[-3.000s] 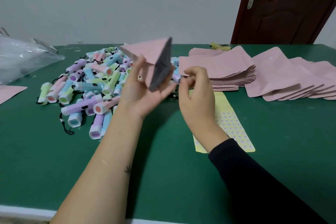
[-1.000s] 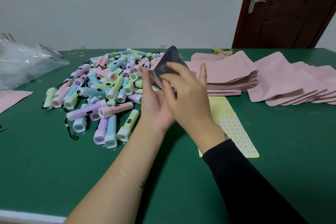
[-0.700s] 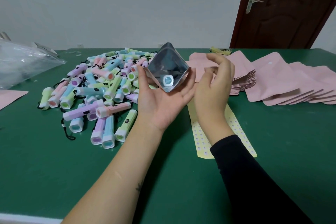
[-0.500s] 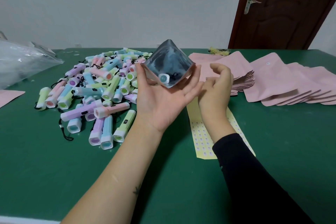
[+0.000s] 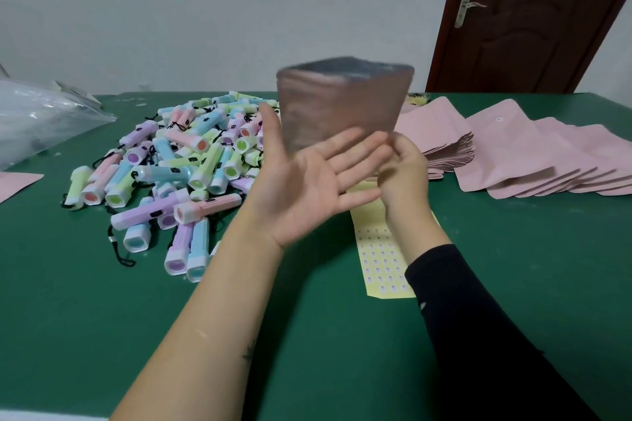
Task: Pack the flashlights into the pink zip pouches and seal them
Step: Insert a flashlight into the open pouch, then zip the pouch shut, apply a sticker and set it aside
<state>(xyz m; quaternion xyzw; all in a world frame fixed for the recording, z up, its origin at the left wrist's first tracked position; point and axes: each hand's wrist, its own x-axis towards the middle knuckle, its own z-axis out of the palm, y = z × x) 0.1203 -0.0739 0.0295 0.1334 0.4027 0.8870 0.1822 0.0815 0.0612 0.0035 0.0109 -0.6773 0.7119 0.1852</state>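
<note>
Bare green table (image 5: 68, 335) in front, flashlight pile (image 5: 191, 160) left (cords (image 5: 126, 262) trailing), pouch stacks (image 5: 513, 154) right

One pink pouch (image 5: 342, 106) is up in the air in front of me, upright and blurry. Pastel flashlights (image 5: 178, 160) piled on my left, flat pouches (image 5: 513, 154) stacked and fanned out on my right.

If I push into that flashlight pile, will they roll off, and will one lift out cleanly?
The flashlights probably won't roll far: their heads look squarish. Black cords weave through the pile, so lifting one may drag its neighbours along. They look small and plastic, so they are likely light.
</note>
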